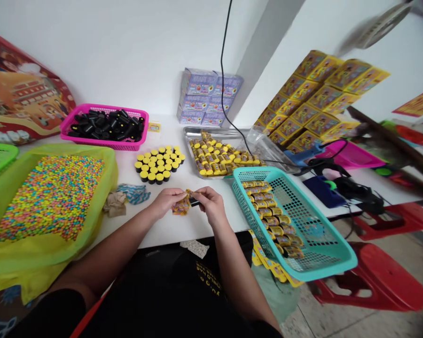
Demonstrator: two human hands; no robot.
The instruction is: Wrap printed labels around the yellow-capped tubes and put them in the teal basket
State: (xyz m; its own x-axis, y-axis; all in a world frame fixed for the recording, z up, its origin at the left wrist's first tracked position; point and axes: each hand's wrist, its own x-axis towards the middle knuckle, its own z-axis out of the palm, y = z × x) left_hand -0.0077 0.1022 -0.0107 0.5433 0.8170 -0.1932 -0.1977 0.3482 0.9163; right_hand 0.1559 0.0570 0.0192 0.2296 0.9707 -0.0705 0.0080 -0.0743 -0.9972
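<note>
My left hand and my right hand meet over the white table, near its front edge. Between them they pinch a small black tube and a yellow printed label that partly wraps it. Both hands have their fingers closed on it. Just beyond them stands a cluster of several black tubes with yellow caps. To my right a teal basket holds a row of labelled tubes.
A yellow-lined tray of coloured candy beads lies at left. A pink basket of black tubes is at the back, a metal tray of wrapped tubes sits mid-table. Yellow boxes, purple boxes, cables and red stools stand right.
</note>
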